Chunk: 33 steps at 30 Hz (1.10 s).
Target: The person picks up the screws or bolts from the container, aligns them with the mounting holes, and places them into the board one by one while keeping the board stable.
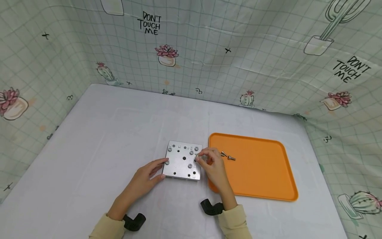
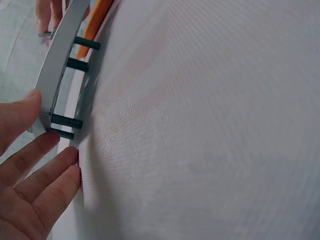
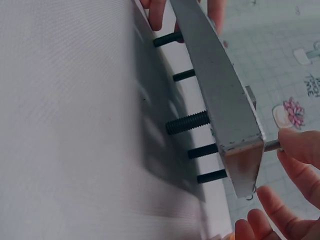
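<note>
A silver metal plate [image 1: 179, 167] with drilled holes lies on the white table, several socket-head screws set into its top. Threaded screw shanks [image 3: 188, 122] stick out below it, holding its underside off the cloth. At the plate's left side and near-left corner, my left hand [image 1: 144, 179] holds the edge between thumb and fingers. My right hand [image 1: 215, 167] pinches a screw [image 3: 272, 145] between thumb and finger over the plate's right part. The screw's shank meets the top face in the right wrist view; how deep it sits is hidden.
To the right of the plate is an orange tray [image 1: 256, 176], its left rim under my right hand. A few loose screws [image 1: 231, 158] lie on it near the left. A patterned cloth [image 1: 197, 66] hangs behind the table [image 1: 134, 132].
</note>
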Each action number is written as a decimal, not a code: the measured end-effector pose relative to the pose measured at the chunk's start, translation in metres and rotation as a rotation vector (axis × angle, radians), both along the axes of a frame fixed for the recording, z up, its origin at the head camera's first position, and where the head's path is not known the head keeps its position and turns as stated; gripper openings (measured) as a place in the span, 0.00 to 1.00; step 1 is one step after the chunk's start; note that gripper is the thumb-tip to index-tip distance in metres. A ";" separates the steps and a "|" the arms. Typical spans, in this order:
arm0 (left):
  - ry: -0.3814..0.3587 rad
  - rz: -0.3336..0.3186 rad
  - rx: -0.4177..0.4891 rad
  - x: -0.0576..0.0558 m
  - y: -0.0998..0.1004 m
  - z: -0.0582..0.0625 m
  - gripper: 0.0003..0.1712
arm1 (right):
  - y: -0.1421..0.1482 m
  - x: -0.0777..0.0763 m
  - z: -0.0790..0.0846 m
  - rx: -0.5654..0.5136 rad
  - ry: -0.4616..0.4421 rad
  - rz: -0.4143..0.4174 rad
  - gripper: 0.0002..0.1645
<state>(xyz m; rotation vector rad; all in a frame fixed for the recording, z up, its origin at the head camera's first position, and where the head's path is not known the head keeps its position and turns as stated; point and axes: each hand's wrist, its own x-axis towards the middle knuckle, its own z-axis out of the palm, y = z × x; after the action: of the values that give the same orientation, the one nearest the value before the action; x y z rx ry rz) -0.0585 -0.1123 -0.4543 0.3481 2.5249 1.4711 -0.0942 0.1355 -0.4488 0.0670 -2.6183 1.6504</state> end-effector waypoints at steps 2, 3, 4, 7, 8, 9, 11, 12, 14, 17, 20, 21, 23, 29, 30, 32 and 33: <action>-0.007 0.003 0.000 -0.001 0.000 0.000 0.31 | 0.000 -0.001 -0.001 0.016 0.005 -0.003 0.08; -0.011 0.004 0.002 -0.001 -0.001 0.000 0.31 | -0.001 -0.001 -0.001 0.025 0.009 -0.004 0.09; -0.015 0.003 0.003 -0.001 0.000 0.000 0.31 | 0.000 -0.001 -0.002 0.031 0.011 -0.006 0.09; -0.024 0.004 0.004 -0.001 0.000 0.000 0.31 | 0.000 -0.001 -0.003 0.050 0.011 -0.009 0.09; -0.024 0.005 0.004 -0.001 0.000 0.000 0.31 | 0.000 -0.001 -0.003 0.055 0.009 -0.009 0.09; -0.024 0.004 0.001 -0.001 0.000 0.000 0.31 | 0.000 -0.001 -0.003 0.059 0.010 -0.010 0.09; -0.026 0.004 0.002 -0.001 0.000 0.000 0.31 | 0.000 0.000 -0.003 0.066 0.003 -0.015 0.09; -0.027 0.004 0.004 -0.001 0.001 0.000 0.31 | 0.000 0.000 -0.003 0.070 0.002 -0.018 0.08; -0.026 0.002 0.008 -0.001 0.001 0.000 0.31 | 0.000 0.001 -0.002 0.079 -0.003 -0.022 0.08; -0.028 0.005 0.012 -0.001 0.001 0.000 0.31 | 0.000 0.002 -0.001 0.099 -0.015 -0.022 0.08; -0.028 0.008 0.013 -0.001 0.001 0.001 0.31 | -0.001 0.002 -0.002 0.119 -0.022 -0.021 0.07; -0.029 0.008 0.011 -0.001 0.001 0.001 0.31 | -0.001 0.002 -0.003 0.127 -0.024 -0.019 0.07; -0.028 0.009 0.009 -0.001 0.001 0.001 0.31 | -0.001 0.001 -0.003 0.141 -0.027 -0.019 0.06; -0.009 -0.002 0.025 -0.002 0.001 0.000 0.31 | -0.003 0.001 -0.004 0.161 -0.033 -0.012 0.06; -0.003 -0.006 0.025 -0.002 0.001 0.000 0.31 | -0.003 0.001 -0.004 0.161 -0.033 -0.010 0.06; 0.003 -0.009 0.024 -0.002 0.001 -0.001 0.31 | -0.002 0.001 -0.004 0.168 -0.030 -0.005 0.06; 0.005 -0.009 0.024 -0.002 0.001 -0.001 0.31 | -0.002 0.001 -0.004 0.174 -0.024 -0.002 0.06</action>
<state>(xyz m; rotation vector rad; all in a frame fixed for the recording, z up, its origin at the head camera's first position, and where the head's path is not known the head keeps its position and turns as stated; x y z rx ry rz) -0.0605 -0.1116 -0.4554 0.3673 2.5086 1.4998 -0.0934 0.1334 -0.4525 0.0502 -2.7725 1.4278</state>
